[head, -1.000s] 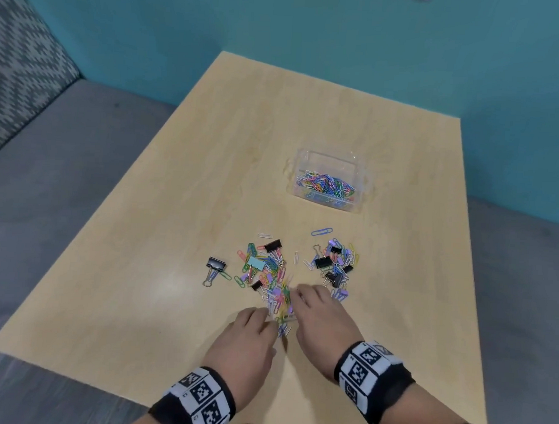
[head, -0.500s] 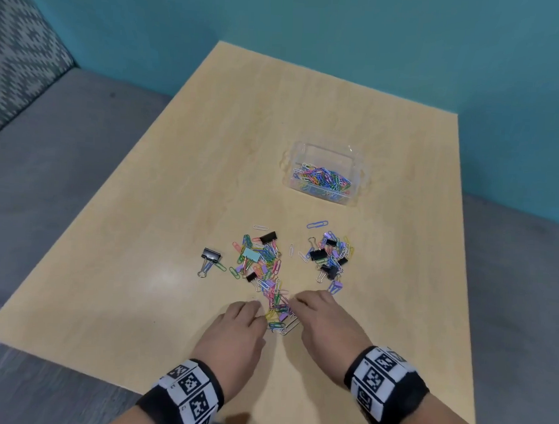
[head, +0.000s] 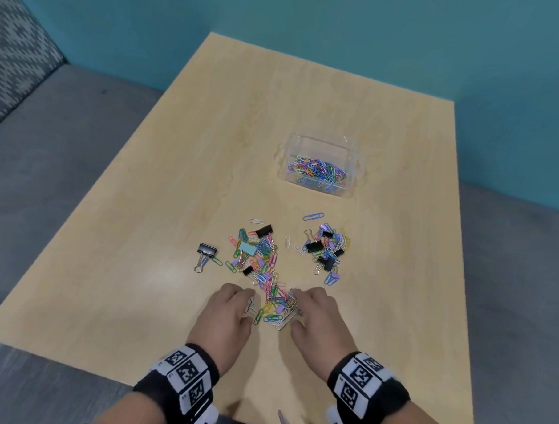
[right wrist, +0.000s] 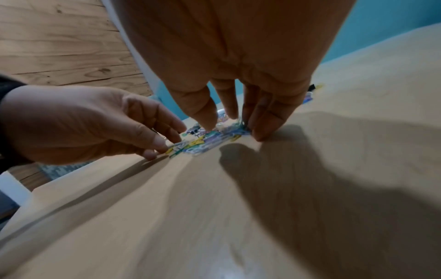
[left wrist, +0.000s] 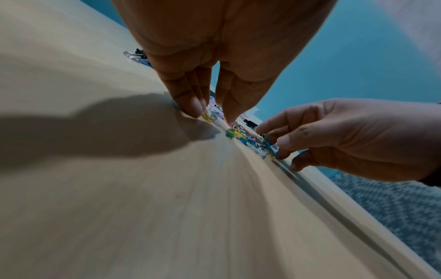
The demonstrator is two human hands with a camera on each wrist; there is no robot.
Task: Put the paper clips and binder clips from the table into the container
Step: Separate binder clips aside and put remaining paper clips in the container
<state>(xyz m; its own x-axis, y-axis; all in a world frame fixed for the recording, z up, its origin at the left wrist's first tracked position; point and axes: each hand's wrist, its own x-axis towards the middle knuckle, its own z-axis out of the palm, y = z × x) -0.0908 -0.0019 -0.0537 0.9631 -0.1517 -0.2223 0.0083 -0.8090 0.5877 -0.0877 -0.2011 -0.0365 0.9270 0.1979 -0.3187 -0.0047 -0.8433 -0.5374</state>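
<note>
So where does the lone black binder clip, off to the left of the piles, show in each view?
Head: lone black binder clip, left of the piles.
Left wrist: likely the dark clip beside the left hand.
Right wrist: not visible.
Shared landmark: clip pile between both hands.

Both hands, left (head: 227, 315) and right (head: 320, 319), face palm-down, fingers curled inward.

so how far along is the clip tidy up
Partly done. The clear container already holds a layer of coloured paper clips, no binder clips visible in it. In hand: the left hand and right hand are gathering the near heap of paper clips between their fingertips on the table. Left: two scattered piles with black binder clips, plus a lone binder clip.
</note>
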